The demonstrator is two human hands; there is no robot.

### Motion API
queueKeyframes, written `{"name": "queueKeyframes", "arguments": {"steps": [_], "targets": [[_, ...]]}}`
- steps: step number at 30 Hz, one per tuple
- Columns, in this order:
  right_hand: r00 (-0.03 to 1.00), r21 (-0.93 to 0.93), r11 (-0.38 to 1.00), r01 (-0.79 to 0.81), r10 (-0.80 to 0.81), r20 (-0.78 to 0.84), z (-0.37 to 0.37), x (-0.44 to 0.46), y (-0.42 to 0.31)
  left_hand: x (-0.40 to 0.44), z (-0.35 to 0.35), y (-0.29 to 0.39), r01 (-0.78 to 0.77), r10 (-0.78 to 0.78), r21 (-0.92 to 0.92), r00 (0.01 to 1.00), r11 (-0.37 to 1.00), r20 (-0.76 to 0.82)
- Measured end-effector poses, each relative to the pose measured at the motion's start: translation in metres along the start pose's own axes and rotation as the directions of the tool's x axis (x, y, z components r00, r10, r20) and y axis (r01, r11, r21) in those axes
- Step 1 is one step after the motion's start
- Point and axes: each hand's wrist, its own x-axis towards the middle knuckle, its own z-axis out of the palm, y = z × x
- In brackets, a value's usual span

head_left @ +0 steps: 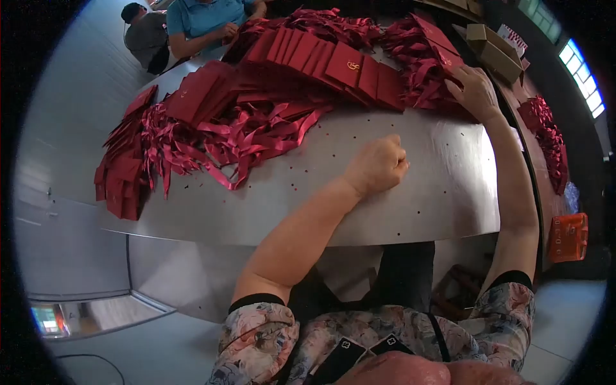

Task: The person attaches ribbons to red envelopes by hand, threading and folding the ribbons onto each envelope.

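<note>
My left hand (377, 165) is closed in a fist over the metal tabletop (378, 221), with nothing showing out of it. Farther right, my right hand (473, 92) reaches onto the right end of the pile, thumb and fingers apart, touching dark red ribbons (423, 80) and bags. A long row of dark red paper bags (308, 54), one with a gold mark, leans across the far side of the table. Loose satin ribbon handles (247, 138) spill from the bags at the left, and more bags (125, 179) hang near the left edge.
Small dark dots are scattered over the tabletop. Across the table, a person in a blue shirt (202, 25) handles bags; another person (146, 38) sits behind. Cardboard boxes (494, 54), a red ribbon bundle (545, 138) and an orange container (568, 237) are on the right.
</note>
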Motion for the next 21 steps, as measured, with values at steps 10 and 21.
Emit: {"name": "queueKeyframes", "arguments": {"steps": [10,21], "targets": [[0.990,0.222,0.974,0.053,-0.081,0.117,0.035,0.027,-0.125,0.004,-0.007,-0.003,0.059,-0.061,-0.139,0.998,0.988,-0.006],[0.969,0.193,0.977,-0.089,0.040,0.242,0.055,0.059,-0.150,0.006,-0.003,-0.012,0.051,-0.065,-0.126,0.992,0.991,-0.112]]}}
